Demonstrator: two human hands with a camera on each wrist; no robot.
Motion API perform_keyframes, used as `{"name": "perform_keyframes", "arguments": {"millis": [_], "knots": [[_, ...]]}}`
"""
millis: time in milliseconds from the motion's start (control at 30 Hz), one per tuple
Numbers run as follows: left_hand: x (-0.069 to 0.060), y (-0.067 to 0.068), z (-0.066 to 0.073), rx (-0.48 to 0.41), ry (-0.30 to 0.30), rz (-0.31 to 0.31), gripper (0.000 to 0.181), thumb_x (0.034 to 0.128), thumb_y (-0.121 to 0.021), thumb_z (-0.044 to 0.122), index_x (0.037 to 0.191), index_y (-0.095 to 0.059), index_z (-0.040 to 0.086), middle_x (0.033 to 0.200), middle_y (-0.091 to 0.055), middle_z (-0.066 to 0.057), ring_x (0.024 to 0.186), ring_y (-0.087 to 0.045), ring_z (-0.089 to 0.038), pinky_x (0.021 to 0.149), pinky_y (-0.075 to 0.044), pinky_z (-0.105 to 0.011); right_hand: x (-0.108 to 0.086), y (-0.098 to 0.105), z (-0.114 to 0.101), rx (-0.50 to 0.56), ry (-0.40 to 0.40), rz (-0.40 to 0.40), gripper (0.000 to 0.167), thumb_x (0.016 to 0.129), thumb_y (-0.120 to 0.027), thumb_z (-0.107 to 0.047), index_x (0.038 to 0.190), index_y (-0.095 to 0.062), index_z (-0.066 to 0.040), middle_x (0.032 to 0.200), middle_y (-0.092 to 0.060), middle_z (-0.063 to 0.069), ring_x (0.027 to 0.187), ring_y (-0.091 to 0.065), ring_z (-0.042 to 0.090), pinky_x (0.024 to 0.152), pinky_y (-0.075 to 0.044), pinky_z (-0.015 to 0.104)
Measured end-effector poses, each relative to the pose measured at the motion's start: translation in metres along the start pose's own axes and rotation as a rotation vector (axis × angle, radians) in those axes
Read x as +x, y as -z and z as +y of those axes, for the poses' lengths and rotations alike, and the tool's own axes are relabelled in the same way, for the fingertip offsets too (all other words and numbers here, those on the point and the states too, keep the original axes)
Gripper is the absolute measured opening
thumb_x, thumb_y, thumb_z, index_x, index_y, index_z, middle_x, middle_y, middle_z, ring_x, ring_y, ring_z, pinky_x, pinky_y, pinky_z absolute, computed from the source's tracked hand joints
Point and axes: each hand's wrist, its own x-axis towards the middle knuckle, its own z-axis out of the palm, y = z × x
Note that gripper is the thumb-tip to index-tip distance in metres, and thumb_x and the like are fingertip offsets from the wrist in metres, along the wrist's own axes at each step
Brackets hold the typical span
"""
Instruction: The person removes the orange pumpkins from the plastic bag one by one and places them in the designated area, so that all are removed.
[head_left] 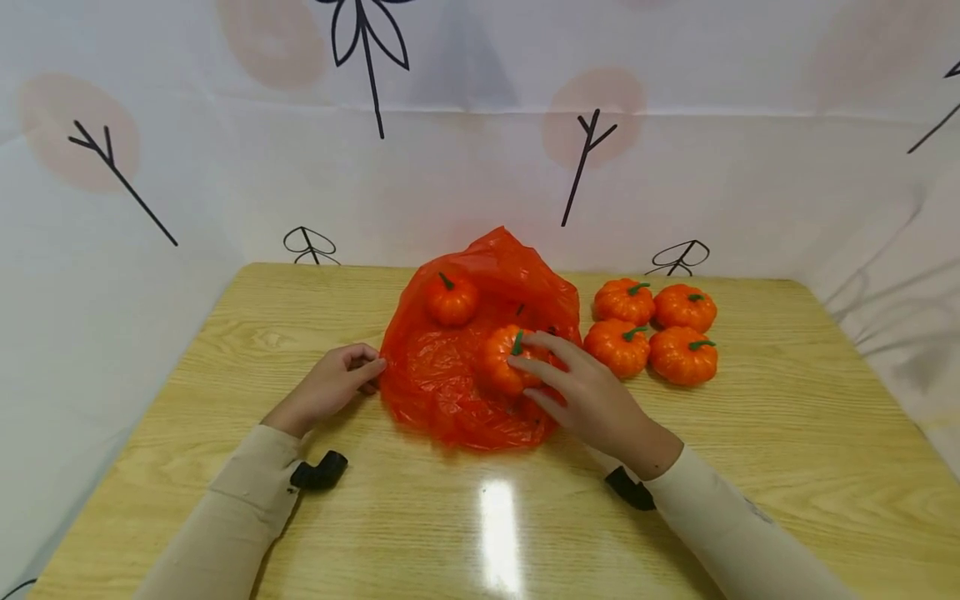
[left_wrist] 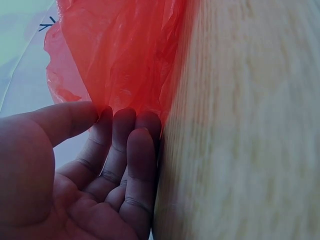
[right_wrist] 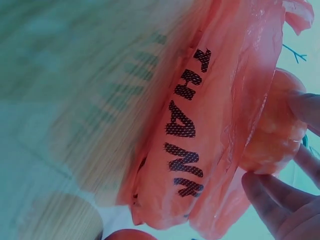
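Note:
A red plastic bag (head_left: 442,375) lies spread wide on the table, its mouth facing up. My left hand (head_left: 337,385) pinches the bag's left rim between thumb and fingertips, as the left wrist view also shows. Over the bag's right half, my right hand (head_left: 592,400) holds a small orange pumpkin (head_left: 501,362) with a green stem, thumb and fingers spread around its sides. In the right wrist view part of this pumpkin (right_wrist: 272,132) is behind the bag's wall, which bears black lettering. Another pumpkin (head_left: 452,302) sits inside the bag at the back left.
Several more orange pumpkins (head_left: 684,354) stand grouped on the wooden table (head_left: 787,433) to the right of the bag. A white patterned cloth (head_left: 480,183) hangs behind the table's far edge. Black wrist-worn devices (head_left: 321,472) show by the sleeves.

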Motion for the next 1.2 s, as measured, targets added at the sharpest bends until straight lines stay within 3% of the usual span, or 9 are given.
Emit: {"name": "perform_keyframes", "arguments": {"millis": [100,200,300,367,433,600,733,1000,1200], "knots": [[0.000,0.000,0.000,-0.001,0.000,0.006,0.025,0.1039,-0.056,0.026,0.110,-0.061,0.002,0.094,-0.065,-0.008,0.085,-0.063,-0.018,0.080,-0.055,-0.027,-0.004,0.002,0.001,-0.009,0.021,0.015,0.055,0.070,-0.090,-0.009,0.122,-0.070,-0.013,0.130,-0.059,0.015,0.124,-0.059,0.034,0.094,-0.055,0.045],[0.001,-0.002,-0.001,0.001,-0.009,0.006,0.025,0.1038,-0.056,0.025,0.109,-0.062,0.001,0.094,-0.065,-0.008,0.085,-0.063,-0.018,0.079,-0.054,-0.028,-0.009,0.006,0.003,-0.026,0.032,0.042,0.051,0.075,-0.088,-0.011,0.122,-0.069,-0.012,0.129,-0.059,0.016,0.122,-0.060,0.034,0.085,-0.059,0.040],[0.003,-0.003,-0.001,-0.001,-0.013,-0.001,0.024,0.1036,-0.056,0.024,0.110,-0.062,0.001,0.094,-0.066,-0.008,0.084,-0.064,-0.018,0.079,-0.054,-0.028,-0.014,0.011,0.007,-0.039,0.035,0.078,0.034,0.092,-0.074,-0.024,0.122,-0.069,-0.011,0.128,-0.059,0.016,0.109,-0.064,0.031,0.069,-0.059,0.032],[0.003,-0.004,-0.001,-0.001,-0.005,0.000,0.023,0.1035,-0.056,0.024,0.109,-0.062,0.002,0.093,-0.065,-0.007,0.084,-0.063,-0.018,0.080,-0.054,-0.028,-0.016,0.015,0.010,-0.041,0.033,0.092,0.035,0.099,-0.060,-0.035,0.123,-0.069,-0.010,0.128,-0.059,0.017,0.100,-0.067,0.029,0.063,-0.057,0.029],[0.004,-0.004,0.000,0.011,-0.005,0.005,0.023,0.1036,-0.056,0.025,0.108,-0.062,0.003,0.092,-0.065,-0.007,0.084,-0.063,-0.018,0.080,-0.054,-0.029,-0.018,0.020,0.012,-0.033,0.027,0.094,0.042,0.102,-0.048,-0.040,0.124,-0.068,-0.010,0.128,-0.058,0.017,0.097,-0.067,0.029,0.063,-0.057,0.030],[0.004,-0.002,-0.001,0.020,-0.011,0.012,0.023,0.1035,-0.056,0.026,0.107,-0.063,0.003,0.092,-0.066,-0.007,0.084,-0.063,-0.019,0.081,-0.053,-0.030,-0.020,0.031,0.017,-0.047,0.033,0.103,0.041,0.103,-0.049,-0.039,0.126,-0.068,-0.011,0.128,-0.059,0.018,0.104,-0.066,0.033,0.069,-0.058,0.037],[0.003,0.000,-0.006,0.013,-0.003,0.013,0.025,0.1034,-0.057,0.027,0.109,-0.062,0.003,0.094,-0.066,-0.008,0.085,-0.064,-0.019,0.081,-0.053,-0.029,-0.022,0.038,0.021,-0.086,0.031,0.112,0.043,0.104,-0.046,-0.040,0.125,-0.068,-0.010,0.127,-0.060,0.018,0.102,-0.065,0.033,0.066,-0.057,0.037],[0.000,0.000,-0.005,0.009,0.002,0.014,0.027,0.1034,-0.056,0.029,0.110,-0.062,0.004,0.095,-0.065,-0.007,0.088,-0.063,-0.020,0.083,-0.053,-0.030,-0.037,0.058,0.036,-0.196,-0.022,0.146,0.051,0.105,-0.043,-0.047,0.123,-0.070,-0.008,0.125,-0.061,0.020,0.076,-0.063,0.022,0.056,-0.050,0.028],[0.004,0.000,-0.003,0.024,-0.014,0.004,0.026,0.1037,-0.056,0.028,0.110,-0.063,0.003,0.096,-0.066,-0.008,0.088,-0.064,-0.019,0.083,-0.053,-0.030,-0.049,0.072,0.050,-0.224,-0.115,0.180,0.053,0.103,-0.045,-0.046,0.123,-0.069,-0.003,0.128,-0.059,0.025,0.099,-0.065,0.039,0.078,-0.054,0.041]]}}
